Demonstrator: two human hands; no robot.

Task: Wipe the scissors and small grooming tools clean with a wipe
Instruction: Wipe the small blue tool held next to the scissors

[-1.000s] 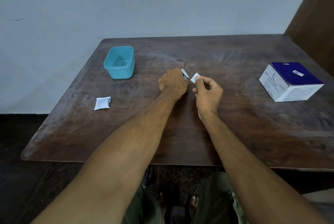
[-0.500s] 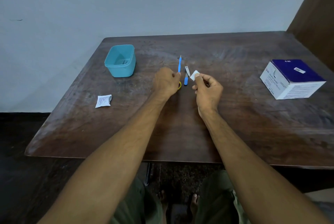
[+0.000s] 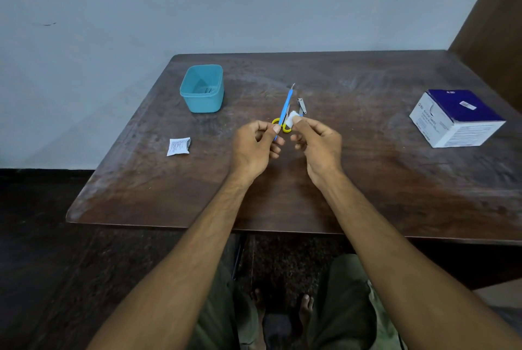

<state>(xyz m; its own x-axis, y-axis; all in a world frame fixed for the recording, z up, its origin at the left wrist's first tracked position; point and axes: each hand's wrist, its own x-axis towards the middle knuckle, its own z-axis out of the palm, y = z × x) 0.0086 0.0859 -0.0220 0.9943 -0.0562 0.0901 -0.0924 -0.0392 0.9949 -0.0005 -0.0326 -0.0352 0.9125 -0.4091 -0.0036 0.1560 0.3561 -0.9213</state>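
My left hand (image 3: 254,143) pinches the lower end of a thin blue-handled tool (image 3: 286,104), whose metal tip points away from me. My right hand (image 3: 317,143) pinches a small white wipe (image 3: 292,117) right beside the tool's handle. Small scissors with yellow handles (image 3: 285,127) lie on the table just behind my fingers and are partly hidden by them. A metal nail clipper (image 3: 301,105) lies on the table just right of the wipe.
A teal plastic container (image 3: 202,90) stands at the back left of the brown wooden table (image 3: 395,180). A torn white sachet (image 3: 178,146) lies at the left. A white and blue box (image 3: 454,119) sits at the right.
My left hand put the nail clipper down on the table, then took up the blue-handled tool. My right hand has kept the wipe and stayed near the middle of the table.
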